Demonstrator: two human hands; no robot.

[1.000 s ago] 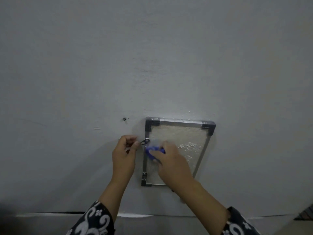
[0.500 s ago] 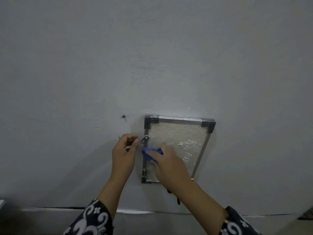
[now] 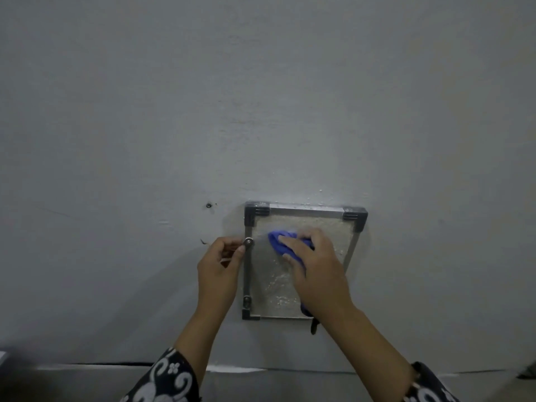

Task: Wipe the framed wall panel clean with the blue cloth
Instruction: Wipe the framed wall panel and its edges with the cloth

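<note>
A small framed wall panel (image 3: 306, 210) with a metal frame, black corner pieces and a rough, pale, speckled face hangs low on the grey wall. My right hand (image 3: 316, 265) presses a bunched blue cloth (image 3: 280, 240) against the panel's upper middle. My left hand (image 3: 219, 264) rests at the frame's left edge, its fingertips pinched at a small round metal fitting (image 3: 248, 242). The panel's lower right corner is hidden behind my right wrist.
A small dark screw hole (image 3: 208, 205) marks the grey wall (image 3: 261, 97) left of the panel. A second metal fitting (image 3: 246, 300) sits low on the frame's left side. A pale ledge (image 3: 87, 369) runs along the wall's base.
My right hand has slid the blue cloth from the panel's left edge up and rightward onto its upper middle. My left hand stays at the round fitting.
</note>
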